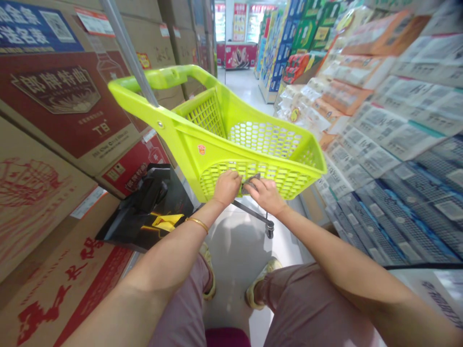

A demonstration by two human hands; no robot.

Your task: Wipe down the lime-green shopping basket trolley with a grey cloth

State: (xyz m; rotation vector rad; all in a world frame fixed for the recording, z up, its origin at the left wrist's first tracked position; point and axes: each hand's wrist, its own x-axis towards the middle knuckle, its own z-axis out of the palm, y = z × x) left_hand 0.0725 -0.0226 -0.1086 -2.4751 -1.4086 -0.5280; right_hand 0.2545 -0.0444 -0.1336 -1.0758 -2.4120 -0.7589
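A lime-green shopping cart (224, 148) with mesh sides stands in front of me, tilted in the view. My left hand (227, 187), with a gold bangle on its wrist, is at the lower mesh of the cart's near side. Its fingers are curled, and what they grip is hidden. Just to its right, my right hand (266, 195) is closed on a small grey cloth (251, 182) against the same mesh. Below the basket, a metal leg ends in a caster wheel (269, 228).
Stacked cardboard cartons (61, 106) line the left side. A black bag (146, 207) with a yellow piece lies beside them. Packaged goods (390, 130) are piled on the right. A metal pole (126, 46) crosses the cart's handle. The aisle floor (242, 84) runs on behind.
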